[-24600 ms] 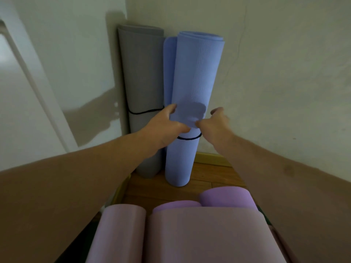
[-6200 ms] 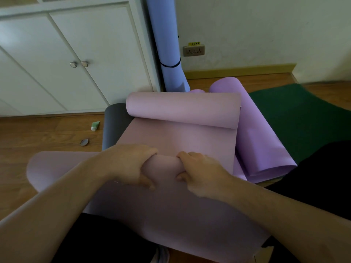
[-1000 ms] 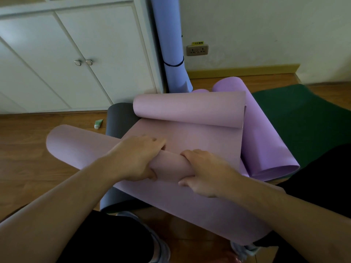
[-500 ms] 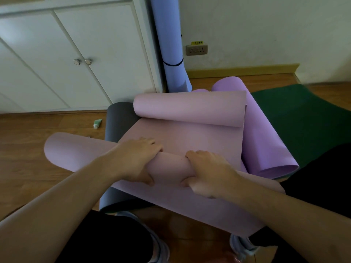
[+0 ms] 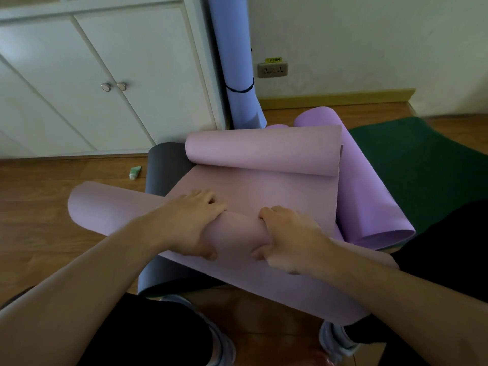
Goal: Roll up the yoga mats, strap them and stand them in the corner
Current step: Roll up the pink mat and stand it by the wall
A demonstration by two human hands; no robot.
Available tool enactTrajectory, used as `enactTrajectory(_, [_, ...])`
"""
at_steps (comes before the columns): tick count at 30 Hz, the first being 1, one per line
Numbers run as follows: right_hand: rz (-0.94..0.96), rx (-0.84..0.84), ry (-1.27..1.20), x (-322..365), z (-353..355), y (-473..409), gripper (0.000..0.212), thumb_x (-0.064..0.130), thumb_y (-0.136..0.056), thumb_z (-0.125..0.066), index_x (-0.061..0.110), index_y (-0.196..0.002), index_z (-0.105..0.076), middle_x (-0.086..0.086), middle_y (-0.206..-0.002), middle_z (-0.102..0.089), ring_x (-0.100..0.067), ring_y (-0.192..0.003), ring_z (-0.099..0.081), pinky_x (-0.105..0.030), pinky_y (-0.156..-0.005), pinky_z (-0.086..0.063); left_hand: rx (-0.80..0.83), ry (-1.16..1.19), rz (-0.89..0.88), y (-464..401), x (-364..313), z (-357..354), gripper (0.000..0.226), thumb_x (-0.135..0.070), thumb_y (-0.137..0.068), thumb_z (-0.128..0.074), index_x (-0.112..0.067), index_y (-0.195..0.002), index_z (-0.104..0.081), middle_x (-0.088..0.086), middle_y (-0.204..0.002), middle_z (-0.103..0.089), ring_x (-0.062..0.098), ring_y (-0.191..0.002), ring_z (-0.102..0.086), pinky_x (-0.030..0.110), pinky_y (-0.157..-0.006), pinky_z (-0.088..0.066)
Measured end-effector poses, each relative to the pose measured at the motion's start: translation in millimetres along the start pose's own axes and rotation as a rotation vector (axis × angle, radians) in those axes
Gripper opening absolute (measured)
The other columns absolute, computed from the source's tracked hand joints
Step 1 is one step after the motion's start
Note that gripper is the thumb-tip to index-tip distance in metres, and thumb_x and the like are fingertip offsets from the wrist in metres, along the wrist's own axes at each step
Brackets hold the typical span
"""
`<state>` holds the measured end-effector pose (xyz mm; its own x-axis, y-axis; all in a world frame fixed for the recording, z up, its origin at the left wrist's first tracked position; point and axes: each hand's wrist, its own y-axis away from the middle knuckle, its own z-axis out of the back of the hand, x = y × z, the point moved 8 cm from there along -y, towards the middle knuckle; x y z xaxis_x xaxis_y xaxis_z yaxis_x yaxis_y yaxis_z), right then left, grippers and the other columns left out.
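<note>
A pale pink yoga mat (image 5: 264,186) lies across the floor in front of me, its near part rolled into a loose tube and its far end curled up. My left hand (image 5: 192,223) and my right hand (image 5: 287,236) both grip that near roll, fingers over the top and thumbs underneath. A blue rolled mat (image 5: 237,62) with a black strap (image 5: 240,89) round it stands upright in the corner. A brighter purple mat (image 5: 369,194) lies half curled to the right. Under the pink one lies a dark grey mat (image 5: 163,167).
A dark green mat (image 5: 417,159) is spread on the wooden floor at the right. White cupboard doors (image 5: 105,75) stand at the left, a wall socket (image 5: 272,70) beside the corner. A small green tube (image 5: 135,172) lies on the floor. My knees and shoes are below.
The near roll has turned a little farther away from me under both hands. The mat's free left end has shifted slightly to the right.
</note>
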<state>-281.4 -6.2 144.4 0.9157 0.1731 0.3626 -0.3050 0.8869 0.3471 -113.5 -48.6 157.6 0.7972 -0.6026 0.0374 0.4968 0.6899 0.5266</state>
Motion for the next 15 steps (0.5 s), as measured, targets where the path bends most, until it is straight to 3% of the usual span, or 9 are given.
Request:
enactTrajectory(3, [0.007, -0.002, 0.033, 2, 2, -1, 0.051, 0.061, -0.087, -0.074, 0.028, -0.120, -0.053, 0.005, -0.111, -0.060, -0.021, -0.095, -0.063, -0.040, -0.083, -0.056, -0.047, -0.072, 0.049, -1, -1, 4, 0.084, -0.070, -0.066, -0.084, -0.035, -0.132, -0.046, -0.010, -0.125, -0.052, 0.016, -0.111, -0.050, 0.034, -0.086, -0.045])
enactTrajectory(7, [0.080, -0.065, 0.139, 8, 4, 2, 0.081, 0.070, -0.081, -0.075, 0.024, -0.136, -0.038, 0.001, -0.128, -0.056, -0.026, -0.111, -0.061, -0.044, -0.090, -0.054, -0.084, -0.086, 0.098, 3, 1, 16, 0.070, -0.069, -0.070, -0.082, -0.033, -0.118, -0.045, -0.011, -0.117, -0.059, 0.017, -0.106, -0.058, 0.034, -0.072, -0.037])
enactTrajectory(9, [0.092, -0.086, 0.175, 9, 1, 5, 0.091, 0.074, -0.071, -0.081, 0.023, -0.131, -0.037, 0.001, -0.125, -0.050, -0.025, -0.110, -0.058, -0.045, -0.091, -0.054, -0.083, -0.050, 0.095, 6, 2, 17, 0.065, -0.069, -0.071, -0.081, -0.035, -0.115, -0.048, -0.013, -0.112, -0.060, 0.016, -0.105, -0.058, 0.034, -0.072, -0.036])
enactTrajectory(12, [0.061, -0.062, 0.146, 6, -2, 3, 0.080, 0.068, -0.078, -0.080, 0.023, -0.130, -0.041, 0.001, -0.124, -0.048, -0.026, -0.107, -0.060, -0.046, -0.089, -0.055, -0.034, 0.036, 0.079, 5, 3, 15, 0.056, -0.066, -0.075, -0.081, -0.038, -0.112, -0.049, -0.014, -0.107, -0.054, 0.014, -0.100, -0.053, 0.033, -0.075, -0.036])
enactTrajectory(15, [0.051, -0.048, 0.107, 2, 6, -1, 0.067, 0.066, -0.083, -0.075, 0.026, -0.130, -0.049, 0.003, -0.121, -0.054, -0.027, -0.104, -0.063, -0.045, -0.088, -0.056, -0.002, 0.035, 0.030, 4, 1, 11, 0.077, -0.067, -0.076, -0.080, -0.034, -0.137, -0.046, -0.009, -0.127, -0.048, 0.015, -0.116, -0.048, 0.032, -0.093, -0.042])
